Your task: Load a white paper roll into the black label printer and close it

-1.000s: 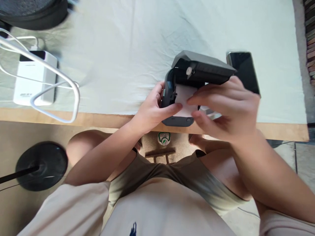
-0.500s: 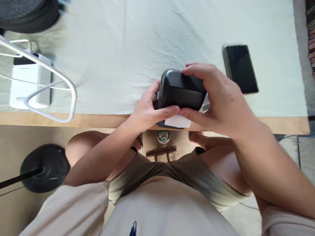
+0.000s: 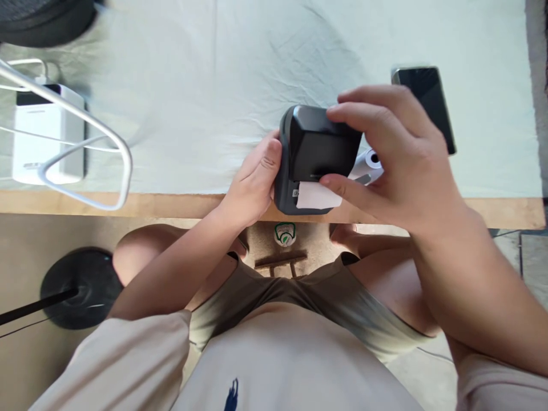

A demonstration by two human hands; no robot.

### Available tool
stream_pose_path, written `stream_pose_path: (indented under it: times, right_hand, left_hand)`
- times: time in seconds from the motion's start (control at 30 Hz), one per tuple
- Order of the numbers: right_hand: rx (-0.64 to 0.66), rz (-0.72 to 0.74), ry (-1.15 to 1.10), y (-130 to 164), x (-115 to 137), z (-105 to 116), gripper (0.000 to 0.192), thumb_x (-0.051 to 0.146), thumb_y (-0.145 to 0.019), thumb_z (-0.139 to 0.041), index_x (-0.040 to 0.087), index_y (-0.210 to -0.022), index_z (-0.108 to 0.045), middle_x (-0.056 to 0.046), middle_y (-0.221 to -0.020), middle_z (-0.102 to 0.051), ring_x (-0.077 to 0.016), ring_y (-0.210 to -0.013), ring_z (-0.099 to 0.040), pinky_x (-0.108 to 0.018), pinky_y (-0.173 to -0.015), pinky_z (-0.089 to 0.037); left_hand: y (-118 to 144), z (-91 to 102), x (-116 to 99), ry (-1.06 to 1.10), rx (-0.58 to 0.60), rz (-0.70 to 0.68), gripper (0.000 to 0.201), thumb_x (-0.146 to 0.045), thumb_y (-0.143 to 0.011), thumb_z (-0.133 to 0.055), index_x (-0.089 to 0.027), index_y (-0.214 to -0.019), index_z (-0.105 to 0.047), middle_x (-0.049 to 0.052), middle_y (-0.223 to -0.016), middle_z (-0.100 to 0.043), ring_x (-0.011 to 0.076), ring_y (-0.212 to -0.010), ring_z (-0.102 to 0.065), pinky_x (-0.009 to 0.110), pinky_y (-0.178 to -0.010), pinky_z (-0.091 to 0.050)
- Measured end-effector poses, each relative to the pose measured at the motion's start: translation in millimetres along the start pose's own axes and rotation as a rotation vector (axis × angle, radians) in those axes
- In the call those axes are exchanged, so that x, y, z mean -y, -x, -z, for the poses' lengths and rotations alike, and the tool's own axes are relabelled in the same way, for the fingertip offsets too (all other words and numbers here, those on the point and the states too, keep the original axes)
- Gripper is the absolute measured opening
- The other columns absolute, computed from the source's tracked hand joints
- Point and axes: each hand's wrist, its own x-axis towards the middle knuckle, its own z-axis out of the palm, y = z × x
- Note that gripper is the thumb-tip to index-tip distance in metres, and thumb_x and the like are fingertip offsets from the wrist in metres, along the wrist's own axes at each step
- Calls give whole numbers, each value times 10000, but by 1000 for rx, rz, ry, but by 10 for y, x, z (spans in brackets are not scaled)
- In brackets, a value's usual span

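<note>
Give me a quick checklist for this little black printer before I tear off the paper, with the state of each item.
1. Lid shut on the black printer: ok, it sits flush.
2. Paper strip out of the slot: ok, a white end shows at the front.
3. Left hand steadying the printer: ok, it presses on the printer's left side.
4. Right hand grip: ok, fingers lie on top, thumb at the paper's edge.
5. Printer fully on the table: not ok, its front sits at the wooden edge.
6. Power on: cannot tell, no light shows.
</note>
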Motion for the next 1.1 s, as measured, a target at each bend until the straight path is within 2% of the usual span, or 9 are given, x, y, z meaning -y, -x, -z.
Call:
stream_pose_path:
  times: [0.13, 0.37, 0.53, 0.63, 0.7, 0.77, 0.87, 0.97, 1.1]
  right_hand:
    - [46, 10, 5, -17, 118, 16, 549, 331, -1015, -715, 164, -1526, -601, -177, -1526, -642, -291, -1429, -680, -432, -1177, -643]
    - [39, -69, 40, -49, 244, -16, 536, 211, -974, -690, 216, -1501, -594, -131, -1507, -643, -268, -1410, -674, -420, -1156, -632]
    - [-98, -83, 189, -75, 215, 26, 424, 501, -1040, -700, 239, -1373, -679, -78, -1083, -711, -207, -991, -725, -374, -863, -601]
    - [-220, -287, 147, -116, 316, 28, 173, 379, -1095, -616, 251, -1172, -705, -7, -924, -680, -119, -701, -678, -325, -652, -462]
    - [-304, -365, 31, -145, 367, 21, 89, 273, -1099, -569, 249, -1085, -654, 6, -991, -688, -113, -746, -739, -321, -602, -441]
    - [-317, -356, -72, -161, 371, 15, 53, 225, -1090, -555, 250, -1091, -601, -2, -1101, -699, -141, -1026, -811, -289, -640, -528]
    - [-177, -290, -6, -152, 292, 6, 54, 222, -1048, -595, 232, -1098, -613, -1, -1108, -733, -134, -993, -779, -263, -648, -516]
    - [32, -233, 196, -129, 172, -30, 146, 259, -989, -658, 254, -1132, -689, 19, -982, -770, -116, -690, -623, -313, -587, -315]
    - [211, -234, 323, -149, 66, -87, 178, 334, -954, -708, 289, -1127, -711, -6, -807, -701, -127, -616, -514, -327, -573, -157]
  left_hand:
    - [-30, 24, 10, -30, 36, -57, 520, -712, -1049, -645, -242, -1217, -792, 55, -1164, -727, 195, -1148, -680, 291, -977, -592]
    - [-82, 51, 67, -48, -49, -130, 447, -677, -1045, -692, -259, -1160, -799, 23, -1135, -737, 186, -1129, -621, 319, -1077, -541]
    - [-68, -22, 15, 85, -61, 5, 466, -648, -1083, -641, -209, -1203, -740, 58, -1050, -726, 215, -1103, -713, 336, -954, -631]
    - [-37, -32, -31, 58, -31, 35, 438, -580, -970, -831, -213, -1178, -713, 47, -1050, -726, 197, -1005, -735, 289, -822, -638]
    - [-21, -23, -48, 8, -21, 23, 450, -519, -894, -926, -227, -1153, -703, 27, -1010, -719, 178, -957, -740, 245, -760, -620]
    - [-12, -17, -57, -12, -21, 30, 437, -517, -897, -923, -224, -1127, -694, 25, -964, -699, 181, -934, -752, 235, -721, -603]
    - [-4, -24, -61, -1, -16, 41, 432, -530, -922, -894, -218, -1143, -694, 36, -968, -689, 213, -977, -772, 258, -740, -601]
    - [-1, -36, -58, 8, -2, 32, 442, -522, -915, -900, -218, -1172, -707, 35, -981, -681, 226, -1009, -774, 277, -785, -612]
    - [-6, -19, -38, 41, 22, -2, 373, -475, -913, -910, -229, -1143, -751, 30, -992, -692, 183, -953, -739, 278, -807, -623]
